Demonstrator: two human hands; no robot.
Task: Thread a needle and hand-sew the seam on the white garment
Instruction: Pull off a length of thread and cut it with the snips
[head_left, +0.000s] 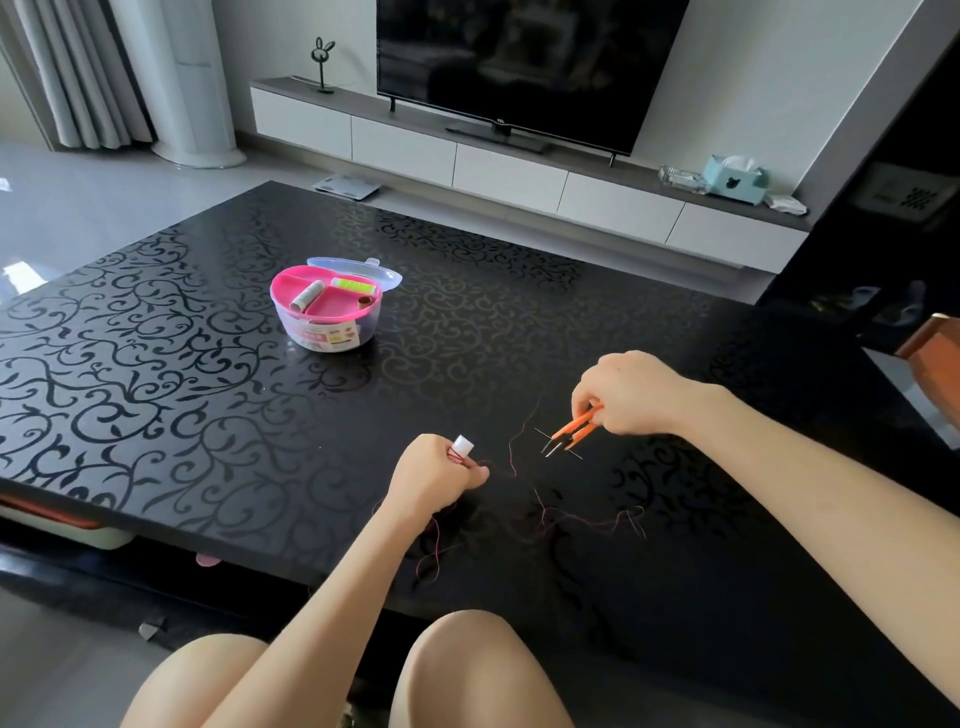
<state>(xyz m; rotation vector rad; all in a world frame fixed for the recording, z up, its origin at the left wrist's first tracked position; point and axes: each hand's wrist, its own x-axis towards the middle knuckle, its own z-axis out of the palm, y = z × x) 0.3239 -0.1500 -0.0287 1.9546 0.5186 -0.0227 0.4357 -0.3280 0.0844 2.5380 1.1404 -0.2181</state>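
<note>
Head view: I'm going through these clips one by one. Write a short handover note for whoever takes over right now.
Left hand: grips the red thread spool just above the table.
Right hand: holds the orange snips, tips down by what looks like the needle lying on the table.
Loose red thread trails across the table near the hands. The sewing box sits open further back.
Done: thread pulled off the spool; whether it is cut, I cannot tell.
Left: thread the needle and sew the seam. The white garment is not in view.
</note>
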